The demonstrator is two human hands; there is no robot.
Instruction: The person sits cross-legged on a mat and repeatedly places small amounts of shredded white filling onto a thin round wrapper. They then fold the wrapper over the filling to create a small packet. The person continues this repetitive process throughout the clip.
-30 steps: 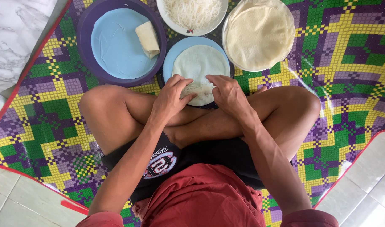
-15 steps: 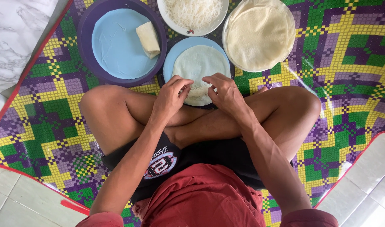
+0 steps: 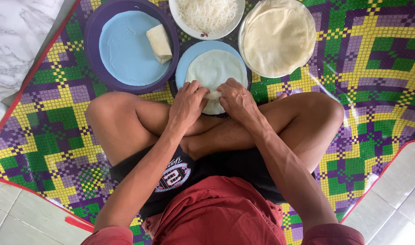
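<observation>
Plastic matting (image 3: 379, 81) in a woven check of green, yellow and purple covers the floor, with a red edge running along its left and lower right sides. Pale floor tiles (image 3: 17, 218) show beyond that edge at the bottom corners, and a white marbled slab (image 3: 21, 41) lies past the mat at the upper left. A person sits cross-legged on the mat, knees wide, in dark shorts and a red top.

Just ahead of the crossed shins sits a small blue plate (image 3: 184, 68) carrying a thin, pale round wrapper (image 3: 216, 70). Both hands work at the near edge of that wrapper: the left hand (image 3: 187, 104) and the right hand (image 3: 237, 102) each have their fingers curled down and pressed together on the wrapper's near rim, folding it over a bit of white filling between them. The grip of each hand is closed on the wrapper.

To the left, touching the mat, lies a large purple tray (image 3: 94, 41) with a light blue inner surface and 1 finished roll (image 3: 160, 43) on it. Above the blue plate stands a white bowl of fine white noodles (image 3: 207, 16). At the upper right, a white plate holds a stack of round wrappers (image 3: 277, 38).
</observation>
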